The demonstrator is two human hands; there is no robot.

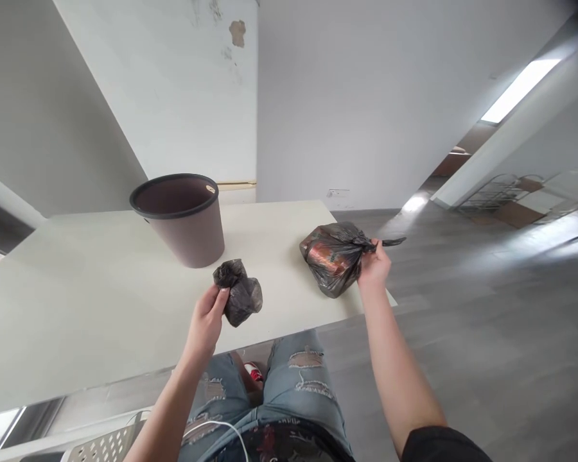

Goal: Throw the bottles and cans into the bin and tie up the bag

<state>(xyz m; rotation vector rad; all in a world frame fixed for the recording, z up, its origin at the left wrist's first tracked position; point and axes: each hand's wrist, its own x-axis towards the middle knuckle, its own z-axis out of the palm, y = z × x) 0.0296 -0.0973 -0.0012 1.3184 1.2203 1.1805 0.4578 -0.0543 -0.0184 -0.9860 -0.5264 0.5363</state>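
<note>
Pinched in my left hand (210, 314) is a crumpled black plastic bag (243, 300), held just above the white table. My right hand (374, 264) grips the gathered neck of a filled black garbage bag (332, 256) at the table's right end. Through its thin plastic, something orange-red shows, though I cannot make out what. A twisted tail of the bag sticks out to the right past my fingers. Beyond my left hand, a brown trash can (190, 234) with a dark rim stands upright on the table; its bottom inside is hidden.
The white table (125, 308) ends at a corner below my right hand, with grey floor (462, 321) beyond. A wall with peeling patches stands behind. A perforated beige basket (103, 446) is at the lower left, and a white cable (221, 423) crosses my lap.
</note>
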